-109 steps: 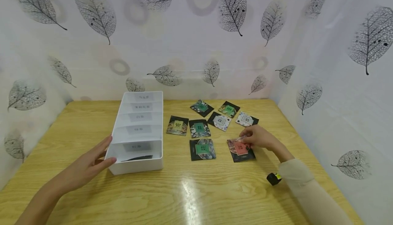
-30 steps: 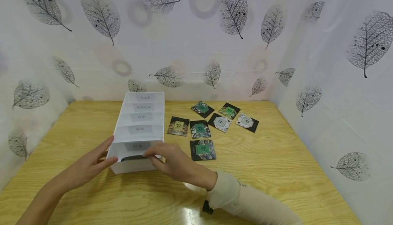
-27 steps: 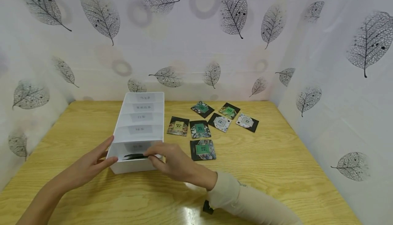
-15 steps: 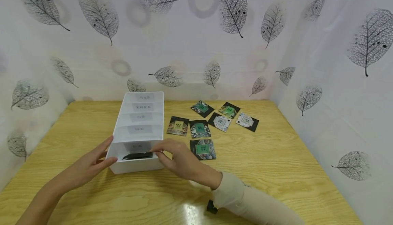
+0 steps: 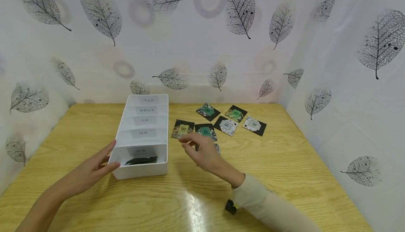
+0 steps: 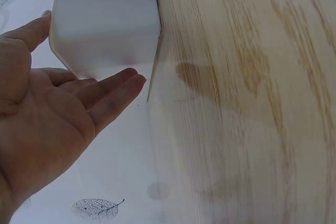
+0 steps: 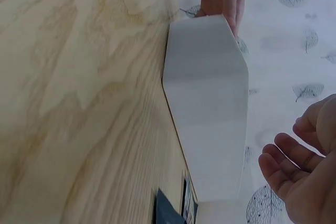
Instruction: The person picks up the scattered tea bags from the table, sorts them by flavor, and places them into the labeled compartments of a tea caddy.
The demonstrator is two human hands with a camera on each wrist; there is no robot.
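White plastic organizer [image 5: 142,133] is standing on the wooden worktop [image 5: 284,161], a dark packet [image 5: 140,160] lying in its nearest compartment. Left hand [image 5: 87,170] is touching its corner with straight fingers. Right hand [image 5: 202,151] is hovering empty, fingers relaxed, above the scattered packets [image 5: 227,124].

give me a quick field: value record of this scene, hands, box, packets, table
left hand: open, fingers straight against the box's near left corner
right hand: open, holds nothing, above the packets right of the box
box: white, five labelled compartments, one dark packet in the nearest
loose packets: seven on the table, one mostly hidden under the right hand
table: light wood
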